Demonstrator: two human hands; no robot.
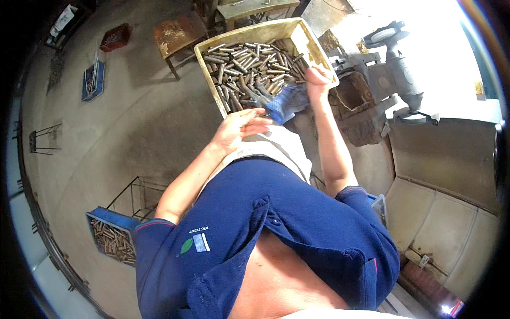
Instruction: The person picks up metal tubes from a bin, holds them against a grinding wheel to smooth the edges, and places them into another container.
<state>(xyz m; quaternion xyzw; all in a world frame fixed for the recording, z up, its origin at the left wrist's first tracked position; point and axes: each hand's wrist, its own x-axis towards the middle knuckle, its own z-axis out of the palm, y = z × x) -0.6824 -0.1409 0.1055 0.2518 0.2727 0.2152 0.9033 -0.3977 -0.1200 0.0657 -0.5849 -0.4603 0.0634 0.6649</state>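
Observation:
My left hand (240, 128) is open with its fingers stretched out, close to the near edge of a cream plastic bin (309, 47). Its fingertips reach toward a blue and grey work glove (287, 103), which is smeared by motion. The glove hangs over the bin's near side, and its right end meets my right hand (319, 80). That hand looks closed on the glove at the bin's right side, though most of its fingers are hidden. Many short metal tubes (249, 66) lie jumbled in the bin.
To the right stands a grey machine (401, 74) beside a rusty open metal box (353, 93). A worn wooden stool (179, 34) is left of the bin. Blue crates, one with rods (93, 80), one with tubes (113, 242), and a red tray (116, 38) sit at left.

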